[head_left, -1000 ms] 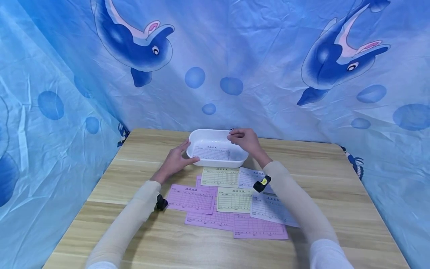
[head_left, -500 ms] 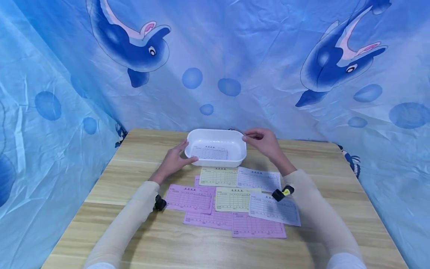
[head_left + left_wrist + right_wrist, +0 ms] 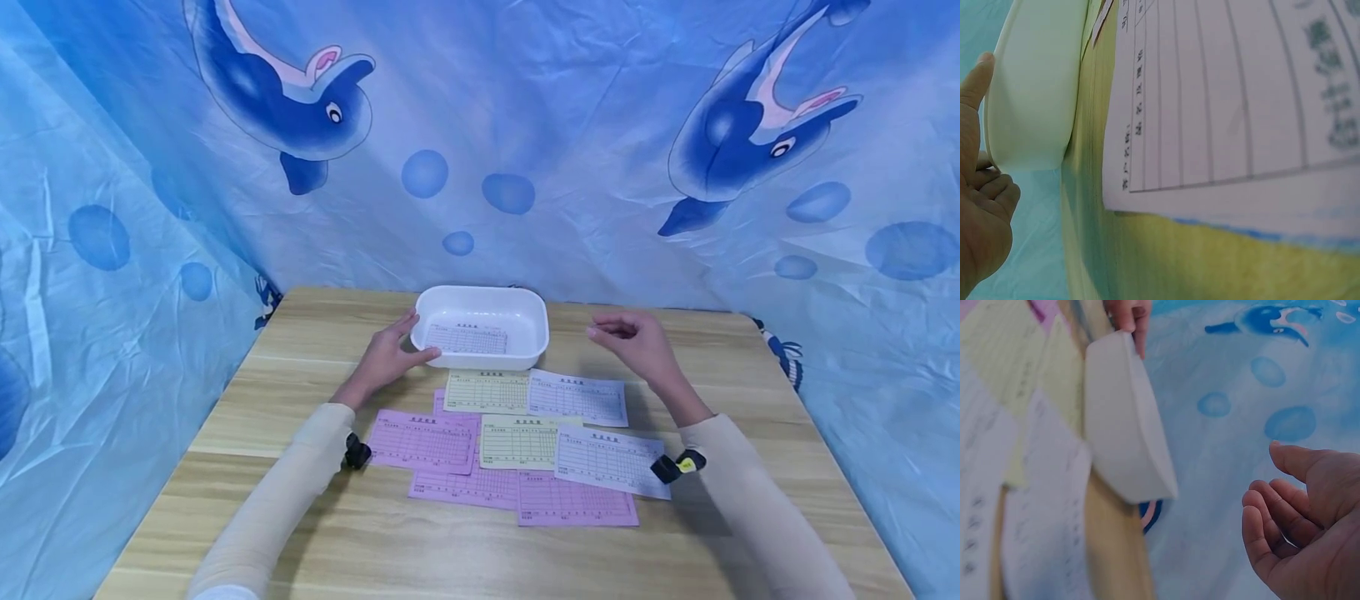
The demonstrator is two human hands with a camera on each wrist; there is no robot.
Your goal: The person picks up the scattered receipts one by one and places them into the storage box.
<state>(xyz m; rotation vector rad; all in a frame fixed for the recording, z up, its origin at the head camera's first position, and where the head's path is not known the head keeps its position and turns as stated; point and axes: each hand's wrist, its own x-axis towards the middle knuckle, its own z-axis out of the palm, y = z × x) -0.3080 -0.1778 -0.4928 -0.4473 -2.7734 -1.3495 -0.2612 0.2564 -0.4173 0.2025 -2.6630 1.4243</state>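
The right hand (image 3: 637,346) swings away, out to the right of the white plastic tub (image 3: 480,363), loosely curled fingers pinching nothing; that hand looks free. A printed form (image 3: 467,340) lies inside the tub. The left hand (image 3: 386,358) stays, thumb and fingers gripping the tub's left end. Pink, yellow and whitish forms (image 3: 517,442) overlap on the wood-grain table (image 3: 375,550), a dolphin-print curtain (image 3: 600,250) behind.

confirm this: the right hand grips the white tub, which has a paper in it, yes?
Wrong hand: the left hand grips the white tub, which has a paper in it. The head view shows the right hand apart from the tub.
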